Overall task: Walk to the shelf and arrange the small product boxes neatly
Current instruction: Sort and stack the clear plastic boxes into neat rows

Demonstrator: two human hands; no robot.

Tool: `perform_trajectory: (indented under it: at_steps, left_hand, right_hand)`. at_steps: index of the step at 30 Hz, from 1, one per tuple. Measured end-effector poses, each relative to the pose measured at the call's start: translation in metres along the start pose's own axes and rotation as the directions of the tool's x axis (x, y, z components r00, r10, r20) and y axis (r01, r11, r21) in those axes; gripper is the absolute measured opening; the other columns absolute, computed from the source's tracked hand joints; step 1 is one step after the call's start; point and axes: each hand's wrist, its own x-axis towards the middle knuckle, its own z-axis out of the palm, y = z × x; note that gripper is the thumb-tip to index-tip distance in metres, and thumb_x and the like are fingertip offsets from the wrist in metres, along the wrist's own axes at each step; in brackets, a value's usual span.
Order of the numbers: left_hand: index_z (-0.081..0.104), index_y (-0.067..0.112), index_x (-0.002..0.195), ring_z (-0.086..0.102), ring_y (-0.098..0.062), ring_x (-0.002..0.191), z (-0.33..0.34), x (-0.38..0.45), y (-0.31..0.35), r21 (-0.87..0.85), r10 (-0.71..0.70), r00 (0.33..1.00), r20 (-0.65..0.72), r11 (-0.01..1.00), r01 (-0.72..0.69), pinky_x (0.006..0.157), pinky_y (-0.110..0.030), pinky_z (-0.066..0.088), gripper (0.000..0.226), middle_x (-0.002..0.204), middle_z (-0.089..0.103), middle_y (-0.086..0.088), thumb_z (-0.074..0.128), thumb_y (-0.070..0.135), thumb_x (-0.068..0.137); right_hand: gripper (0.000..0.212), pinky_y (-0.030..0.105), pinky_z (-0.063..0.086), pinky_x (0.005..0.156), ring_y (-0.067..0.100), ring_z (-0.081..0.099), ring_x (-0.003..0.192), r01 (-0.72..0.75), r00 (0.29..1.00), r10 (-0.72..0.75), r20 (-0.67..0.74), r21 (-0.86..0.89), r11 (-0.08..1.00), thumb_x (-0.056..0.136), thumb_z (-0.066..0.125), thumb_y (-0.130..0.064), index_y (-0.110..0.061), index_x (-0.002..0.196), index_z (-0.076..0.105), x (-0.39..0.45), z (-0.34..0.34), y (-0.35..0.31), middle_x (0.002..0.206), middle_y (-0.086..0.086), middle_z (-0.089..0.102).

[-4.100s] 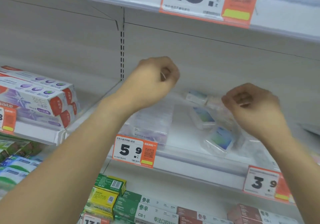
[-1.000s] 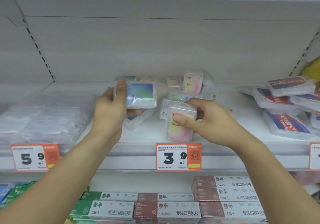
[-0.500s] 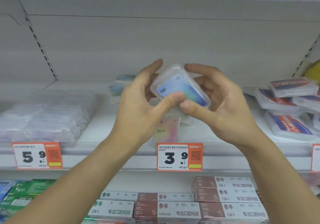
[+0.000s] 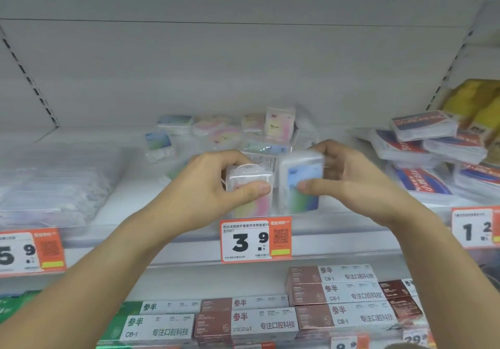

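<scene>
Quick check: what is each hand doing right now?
Left hand: closed on the pink-yellow box.
Right hand: closed on the blue-green box.

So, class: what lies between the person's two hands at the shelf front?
In the head view, two small clear boxes stand side by side: a pink-yellow box in the left hand and a blue-green box in the right hand.

- A shop aisle: white metal shelf (image 4: 189, 240) with slotted uprights.
- Orange-and-white price tag (image 4: 255, 239) reading 3.9, with QR code.
- Rows of boxed toothpaste (image 4: 265, 324) below.
</scene>
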Motion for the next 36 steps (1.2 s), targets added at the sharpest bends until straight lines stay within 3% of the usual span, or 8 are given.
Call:
perform_trajectory:
  at_steps: [4, 19, 22, 25, 27, 30, 33, 36]
  left_hand:
    - [0.068, 0.032, 0.088, 0.066, -0.002, 0.072, 0.003, 0.001, 0.002, -0.027, 0.006, 1.0, -0.003, 1.0, -0.006, 0.066, -0.023, 0.052, 0.04, 0.081, 0.072, 0.018, 0.063, 0.063, 0.063]
    - [0.068, 0.03, 0.092, 0.066, -0.006, 0.078, -0.012, 0.003, -0.005, 0.089, 0.045, 0.994, 0.098, 0.995, -0.054, 0.071, -0.033, 0.054, 0.038, 0.088, 0.071, 0.016, 0.067, 0.063, 0.074]
    - [0.069, 0.031, 0.092, 0.064, -0.002, 0.074, -0.017, 0.001, -0.003, 0.07, 0.04, 0.99, 0.135, 0.996, -0.05, 0.069, -0.026, 0.052, 0.042, 0.085, 0.07, 0.02, 0.058, 0.068, 0.076]
    - [0.069, 0.027, 0.099, 0.065, 0.001, 0.087, -0.028, 0.004, 0.0, -0.04, -0.008, 0.998, 0.063, 0.999, 0.01, 0.083, -0.021, 0.051, 0.052, 0.094, 0.072, 0.015, 0.042, 0.069, 0.086]
    - [0.07, 0.021, 0.097, 0.067, -0.008, 0.087, -0.037, 0.014, 0.003, -0.137, -0.04, 0.998, -0.044, 0.99, 0.033, 0.086, -0.028, 0.052, 0.045, 0.093, 0.074, 0.004, 0.038, 0.052, 0.094]
    - [0.072, 0.016, 0.094, 0.068, -0.022, 0.085, -0.05, 0.04, 0.008, -0.114, -0.09, 0.993, -0.077, 0.99, 0.081, 0.084, -0.038, 0.053, 0.034, 0.09, 0.074, -0.003, 0.044, 0.035, 0.1]
    - [0.073, 0.022, 0.092, 0.069, -0.015, 0.078, -0.054, 0.062, 0.003, -0.052, -0.131, 0.99, 0.05, 0.99, 0.133, 0.082, -0.039, 0.056, 0.02, 0.09, 0.073, 0.001, 0.058, 0.034, 0.093]
    - [0.073, 0.03, 0.098, 0.063, 0.006, 0.07, -0.049, 0.071, -0.01, 0.105, -0.142, 0.972, 0.189, 0.987, 0.123, 0.066, -0.013, 0.052, 0.013, 0.092, 0.071, 0.009, 0.068, 0.034, 0.087]
  right_hand:
    - [0.035, 0.041, 0.057, 0.092, 0.027, 0.073, 0.098, -0.02, 0.984, 0.031, 0.174, -0.07, 0.997, 0.078, 0.081, -0.005, -0.017, 0.108, 0.066, -0.005, -0.005, 0.003, 0.103, -0.001, 0.077]
    - [0.031, 0.044, 0.055, 0.096, 0.02, 0.073, 0.098, 0.034, 0.967, -0.011, 0.254, -0.087, 0.996, 0.077, 0.084, -0.016, -0.023, 0.102, 0.068, 0.001, 0.001, 0.002, 0.102, -0.001, 0.077]
    - [0.048, 0.038, 0.054, 0.098, 0.019, 0.07, 0.106, 0.039, 0.945, -0.026, 0.325, -0.034, 0.999, 0.075, 0.084, -0.039, -0.021, 0.115, 0.065, -0.001, -0.007, 0.001, 0.112, 0.0, 0.074]
    - [0.079, 0.037, 0.057, 0.091, 0.024, 0.069, 0.108, 0.045, 0.983, -0.072, 0.17, 0.156, 0.987, 0.067, 0.072, -0.071, -0.015, 0.122, 0.064, 0.008, -0.021, 0.0, 0.118, 0.009, 0.072]
    - [0.063, 0.036, 0.058, 0.082, 0.028, 0.071, 0.101, 0.032, 0.998, -0.013, -0.065, 0.299, 0.954, 0.082, 0.059, -0.065, -0.011, 0.114, 0.067, 0.024, -0.026, -0.003, 0.11, 0.011, 0.074]
    - [0.02, 0.03, 0.054, 0.066, 0.021, 0.071, 0.084, 0.006, 0.944, 0.022, -0.329, 0.083, 0.996, 0.095, 0.061, -0.033, -0.016, 0.098, 0.072, 0.05, -0.023, -0.01, 0.097, 0.006, 0.076]
    - [0.014, 0.017, 0.048, 0.061, 0.004, 0.067, 0.081, -0.083, 0.965, 0.023, -0.261, -0.222, 0.971, 0.086, 0.072, -0.037, -0.026, 0.093, 0.073, 0.064, -0.014, -0.008, 0.092, -0.01, 0.074]
    - [0.032, 0.012, 0.04, 0.065, -0.005, 0.058, 0.082, -0.113, 0.989, 0.067, -0.134, -0.377, 0.919, 0.079, 0.077, -0.048, -0.028, 0.103, 0.072, 0.071, -0.004, 0.003, 0.102, -0.012, 0.069]
